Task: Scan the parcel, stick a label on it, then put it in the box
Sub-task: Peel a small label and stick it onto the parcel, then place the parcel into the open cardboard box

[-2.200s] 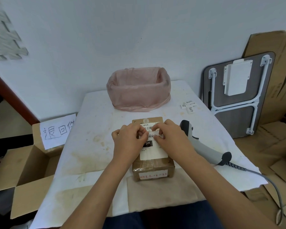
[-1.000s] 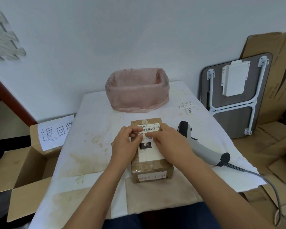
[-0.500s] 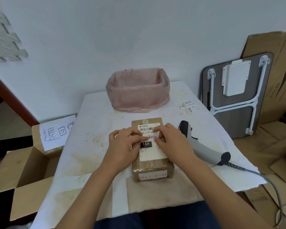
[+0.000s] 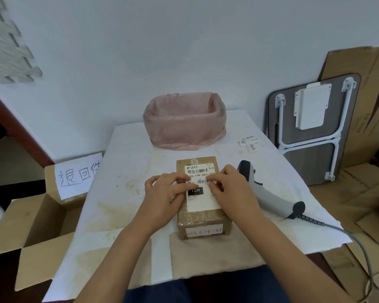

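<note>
Brown cardboard parcel [image 4: 202,217], rectangular, taped w/ glossy clear tape, lies flat at mid surface [image 4: 127,171], which is covered w/ a stained, wrinkled white cloth. On parcel's top: white printed shipping sheet [image 4: 200,189] w/ barcode, black "15H" block, plus a small white handwritten label [image 4: 202,181] across its middle. Left hand [image 4: 165,192] lies flat on parcel's left side, fingers stretched out, tips pressing label's left end; grips nothing. Right hand [image 4: 232,189] on parcel's right side, fingertips pressing label's right end, likewise grips nothing. Parcel's near face carries a white strip w/ faded red print. Just right of parcel: grey-and-black plastic scanner [image 4: 269,193] lying on its side, coiled cable trailing off surface edge. Behind parcel: bin lined w/ thin pink plastic bag [image 4: 184,125], crinkled. Behind-right of parcel: a few small white spare labels [image 4: 249,142]. Left of parcel, below surface level: open corrugated box [image 4: 31,226], flaps out, w/ handwritten paper sign [image 4: 78,174].
</note>
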A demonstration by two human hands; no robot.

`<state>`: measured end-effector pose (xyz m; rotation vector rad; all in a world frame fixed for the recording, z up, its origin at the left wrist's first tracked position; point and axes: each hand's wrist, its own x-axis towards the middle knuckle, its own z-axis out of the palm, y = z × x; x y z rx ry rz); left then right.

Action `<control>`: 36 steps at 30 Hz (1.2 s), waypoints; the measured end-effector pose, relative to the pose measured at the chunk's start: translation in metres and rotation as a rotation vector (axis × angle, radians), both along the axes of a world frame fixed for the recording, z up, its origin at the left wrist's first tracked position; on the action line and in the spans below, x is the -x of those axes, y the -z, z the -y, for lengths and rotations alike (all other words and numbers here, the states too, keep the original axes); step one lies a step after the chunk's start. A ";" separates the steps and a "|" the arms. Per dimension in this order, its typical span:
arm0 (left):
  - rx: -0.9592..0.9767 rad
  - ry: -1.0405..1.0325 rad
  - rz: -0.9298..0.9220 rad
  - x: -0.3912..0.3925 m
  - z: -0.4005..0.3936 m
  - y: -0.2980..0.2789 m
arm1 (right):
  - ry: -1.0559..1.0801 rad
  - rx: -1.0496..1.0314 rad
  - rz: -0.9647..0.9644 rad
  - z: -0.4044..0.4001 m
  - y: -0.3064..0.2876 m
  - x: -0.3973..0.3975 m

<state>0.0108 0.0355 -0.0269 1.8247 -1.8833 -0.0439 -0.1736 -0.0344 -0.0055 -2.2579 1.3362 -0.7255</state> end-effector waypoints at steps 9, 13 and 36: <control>0.034 -0.046 -0.375 0.012 -0.005 -0.004 | 0.061 -0.046 0.025 -0.005 -0.007 0.011; -0.228 -0.282 -0.750 0.024 -0.014 -0.010 | 0.065 -0.157 0.043 -0.013 -0.009 0.014; 0.060 -0.106 -1.193 -0.048 -0.125 -0.029 | -0.065 -0.338 0.595 -0.080 -0.055 -0.079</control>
